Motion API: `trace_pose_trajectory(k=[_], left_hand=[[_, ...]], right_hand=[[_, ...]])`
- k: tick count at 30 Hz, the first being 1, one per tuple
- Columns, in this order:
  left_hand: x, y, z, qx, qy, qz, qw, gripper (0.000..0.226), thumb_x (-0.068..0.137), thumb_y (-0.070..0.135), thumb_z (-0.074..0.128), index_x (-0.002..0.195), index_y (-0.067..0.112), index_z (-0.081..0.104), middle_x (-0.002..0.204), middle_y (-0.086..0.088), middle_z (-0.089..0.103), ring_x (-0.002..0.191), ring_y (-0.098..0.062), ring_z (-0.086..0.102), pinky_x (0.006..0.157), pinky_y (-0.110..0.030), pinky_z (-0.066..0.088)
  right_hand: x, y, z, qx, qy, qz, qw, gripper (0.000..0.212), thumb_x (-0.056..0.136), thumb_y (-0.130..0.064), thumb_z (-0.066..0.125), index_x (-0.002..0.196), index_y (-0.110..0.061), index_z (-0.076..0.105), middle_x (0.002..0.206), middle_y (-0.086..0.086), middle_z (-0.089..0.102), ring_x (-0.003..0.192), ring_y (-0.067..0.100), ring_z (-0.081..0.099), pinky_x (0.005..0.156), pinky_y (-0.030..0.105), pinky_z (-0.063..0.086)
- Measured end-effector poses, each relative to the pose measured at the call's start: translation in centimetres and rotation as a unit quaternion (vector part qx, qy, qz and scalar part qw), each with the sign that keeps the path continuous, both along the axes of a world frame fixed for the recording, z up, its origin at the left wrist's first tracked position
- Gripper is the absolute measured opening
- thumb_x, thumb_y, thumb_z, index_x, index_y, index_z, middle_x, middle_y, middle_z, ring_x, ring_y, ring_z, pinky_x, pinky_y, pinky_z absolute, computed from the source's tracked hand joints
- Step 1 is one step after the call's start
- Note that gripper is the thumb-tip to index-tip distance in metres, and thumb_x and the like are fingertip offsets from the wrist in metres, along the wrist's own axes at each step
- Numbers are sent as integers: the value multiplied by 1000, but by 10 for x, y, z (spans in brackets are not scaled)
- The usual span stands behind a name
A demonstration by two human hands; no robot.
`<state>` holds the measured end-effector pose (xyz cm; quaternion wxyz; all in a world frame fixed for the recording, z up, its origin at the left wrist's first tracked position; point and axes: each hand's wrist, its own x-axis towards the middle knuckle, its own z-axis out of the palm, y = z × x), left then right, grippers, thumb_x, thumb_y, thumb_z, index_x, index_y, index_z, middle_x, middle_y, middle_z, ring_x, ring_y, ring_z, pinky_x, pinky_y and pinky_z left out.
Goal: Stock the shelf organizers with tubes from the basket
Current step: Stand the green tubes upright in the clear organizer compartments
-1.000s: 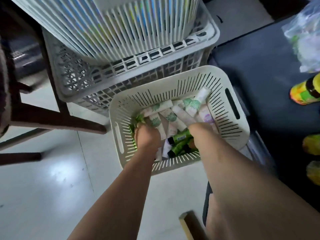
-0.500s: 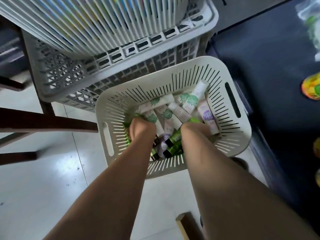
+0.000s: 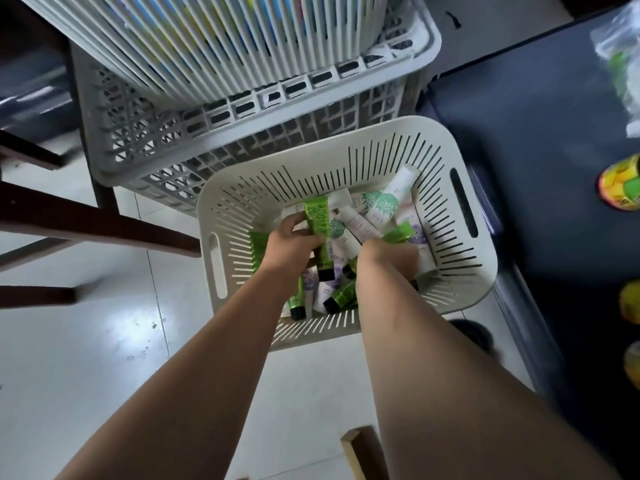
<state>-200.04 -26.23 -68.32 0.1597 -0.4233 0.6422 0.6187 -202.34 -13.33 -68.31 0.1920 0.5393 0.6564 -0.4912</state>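
Reaching down with both bare forearms from the bottom edge of the frame into the cream slotted basket (image 3: 346, 157), sitting at centre frame on the pale tiled floor (image 3: 86, 358).

Clasping a green tube (image 3: 317, 220) with the left grip (image 3: 294, 244), just left of the basket's middle. Curling the fingers round its lower half and holding it above the heap, with the crimped end toward the top of the frame and the black cap toward the bottom.

Sinking the right grip (image 3: 388, 258) among the tubes just right of the basket's middle. Showing the end of another green tube (image 3: 398, 233) just past the knuckles. Hiding the fingers, so not telling whether spread, pressed together or pinching anything.

Seeing a loose jumble in the basket: white tubes with green leaf print (image 3: 381, 206) toward the upper right, white tubes with purple print (image 3: 417, 237) beside the right wrist, and green black-capped tubes (image 3: 341, 296) between the two forearms.

Seeing behind the basket, in the upper half of the frame, a grey lattice crate (image 3: 242, 133), touching the basket's far rim and carrying a white slatted basket (image 3: 207, 46).

Passing dark wooden chair legs (image 3: 86, 226) at the left edge. Bordering a dark blue surface (image 3: 519, 150) on the right, with a yellow-green container (image 3: 620, 185) blurred at the far right edge.
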Motion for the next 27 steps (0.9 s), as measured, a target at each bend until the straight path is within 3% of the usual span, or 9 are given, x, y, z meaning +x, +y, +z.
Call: trace_pose_trajectory(k=[4, 7, 9, 11, 13, 15, 19, 24, 27], left_hand=[[-3, 3, 7, 55, 14, 22, 998, 55, 83, -6, 69, 133, 14, 59, 106, -16, 76, 94, -31, 76, 76, -44, 63], [-5, 8, 15, 58, 43, -5, 997, 60, 80, -2, 69, 136, 14, 58, 113, -20, 72, 98, -35, 74, 85, -50, 62], [-8, 13, 25, 55, 61, -31, 996, 55, 90, -5, 59, 137, 22, 53, 110, -20, 71, 88, -36, 74, 71, -47, 63], [-10, 17, 34, 63, 65, -51, 995, 50, 96, -2, 53, 136, 29, 52, 100, -20, 70, 70, -32, 69, 51, -37, 55], [-11, 20, 42, 89, 73, -65, 991, 44, 95, 6, 58, 133, 28, 57, 91, -19, 70, 66, -31, 68, 52, -36, 51], [-10, 22, 54, 137, 91, -69, 984, 42, 91, 7, 69, 130, 21, 60, 94, -19, 72, 73, -31, 70, 60, -40, 54], [-7, 29, 79, 180, 133, -47, 974, 48, 78, -12, 74, 121, 5, 61, 87, -14, 72, 71, -24, 69, 60, -33, 54], [-2, 33, 120, 120, 175, -84, 974, 32, 84, -6, 73, 114, 4, 67, 90, -12, 70, 75, -21, 68, 64, -34, 57], [2, 36, 154, 44, 223, -150, 962, 13, 94, 9, 65, 104, 9, 72, 91, -10, 75, 79, -17, 65, 73, -35, 52]], right_hand=[[1, -5, -2, -75, 96, -64, 990, 23, 89, -7, 64, 110, -14, 55, 91, -3, 65, 73, 12, 63, 60, 23, 52], [2, -2, 3, -148, 145, -62, 976, 29, 87, -5, 68, 115, -14, 65, 98, -1, 71, 84, 15, 69, 71, 26, 59], [1, 0, 10, -181, 167, -7, 969, 29, 85, -6, 74, 111, -15, 69, 100, 4, 74, 85, 18, 71, 67, 25, 59], [0, 5, 21, -216, 174, 30, 960, 38, 80, -14, 83, 115, -21, 70, 104, 4, 76, 92, 21, 73, 78, 33, 61], [-2, 13, 30, -241, 167, 56, 955, 37, 76, -25, 88, 110, -27, 74, 100, 1, 78, 97, 22, 73, 84, 38, 60], [-2, 19, 42, -243, 166, 74, 953, 24, 75, -35, 88, 95, -29, 77, 90, -2, 79, 92, 23, 75, 81, 39, 61], [0, 28, 70, -174, 210, 133, 953, 32, 68, -64, 79, 83, -36, 75, 88, 0, 77, 86, 27, 75, 78, 50, 62], [0, 52, 122, -150, 267, 135, 942, 21, 89, -45, 74, 75, -30, 71, 79, -7, 71, 78, 15, 67, 73, 33, 57], [-2, 66, 157, -129, 306, 154, 931, 15, 84, -38, 79, 76, -26, 72, 85, -3, 76, 86, 20, 71, 80, 36, 58]])
